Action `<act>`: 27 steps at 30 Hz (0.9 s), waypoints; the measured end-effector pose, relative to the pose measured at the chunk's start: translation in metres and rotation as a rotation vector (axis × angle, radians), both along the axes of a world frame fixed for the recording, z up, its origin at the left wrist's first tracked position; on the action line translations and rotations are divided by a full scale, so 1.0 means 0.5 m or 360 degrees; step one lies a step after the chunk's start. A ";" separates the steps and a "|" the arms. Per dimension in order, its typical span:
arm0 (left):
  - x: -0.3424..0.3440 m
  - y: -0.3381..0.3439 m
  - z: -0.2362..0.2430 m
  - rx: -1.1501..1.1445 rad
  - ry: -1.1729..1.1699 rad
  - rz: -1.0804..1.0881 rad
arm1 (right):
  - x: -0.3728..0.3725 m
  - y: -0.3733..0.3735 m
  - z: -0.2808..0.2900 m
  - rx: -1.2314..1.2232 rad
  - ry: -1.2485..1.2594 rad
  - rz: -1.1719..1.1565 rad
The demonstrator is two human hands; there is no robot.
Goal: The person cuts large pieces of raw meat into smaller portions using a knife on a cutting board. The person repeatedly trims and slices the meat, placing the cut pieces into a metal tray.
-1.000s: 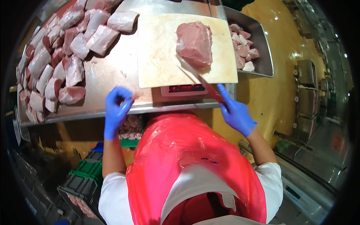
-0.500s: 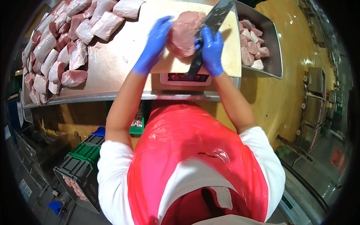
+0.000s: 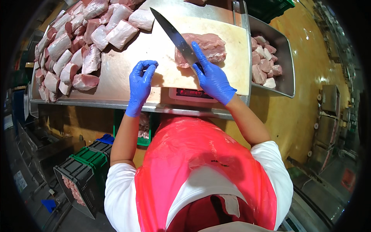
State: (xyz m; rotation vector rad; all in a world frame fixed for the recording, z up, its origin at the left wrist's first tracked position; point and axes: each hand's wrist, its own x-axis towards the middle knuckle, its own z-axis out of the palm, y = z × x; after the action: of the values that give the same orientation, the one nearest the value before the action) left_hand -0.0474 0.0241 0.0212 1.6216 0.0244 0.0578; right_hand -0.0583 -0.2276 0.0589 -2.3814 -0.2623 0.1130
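Note:
A large knife (image 3: 172, 34) with a long dark blade is in my right hand (image 3: 216, 81), its tip pointing up and left. The blade crosses over a thick pale-pink piece of raw meat (image 3: 210, 46) on the white cutting board (image 3: 237, 58). My right forefinger lies along the blade near the handle, which my palm mostly hides. To the left of the meat and apart from it, my left hand (image 3: 140, 87) is raised over the table edge. Its thumb and fingertips are pinched together; whether a small scrap is between them I cannot make out.
Cut meat pieces (image 3: 92, 58) are heaped on the steel table's left side. A steel tub (image 3: 291, 65) with smaller chunks stands at the right. Below the board is a scale display (image 3: 189, 92). Crates (image 3: 79, 170) with meat stand at lower left, and a green crate (image 3: 270, 9) is beyond the tub.
My left hand has come off the meat, moving down and left into a pinch. The knife has swung from pointing up-right to up-left, over the meat. The meat now lies broadside, further right.

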 end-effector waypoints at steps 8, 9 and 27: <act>-0.053 -0.030 -0.015 0.0517 -0.0397 0.0013 | -0.253 -0.236 0.035 -0.0547 0.0451 0.0191; -0.054 -0.054 0.003 0.0614 -0.0627 -0.0027 | -0.265 -0.257 0.030 -0.0497 0.0324 0.0204; 0.065 -0.059 -0.049 0.0428 -0.0496 -0.0544 | -0.170 0.014 -0.009 -0.0431 -0.0177 -0.0007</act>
State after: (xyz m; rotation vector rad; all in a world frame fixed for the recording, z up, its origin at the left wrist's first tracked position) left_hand -0.0149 -0.0055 -0.0034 1.8474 -0.5187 0.0505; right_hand -0.1435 -0.2207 0.0541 -2.6617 -0.3108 0.0145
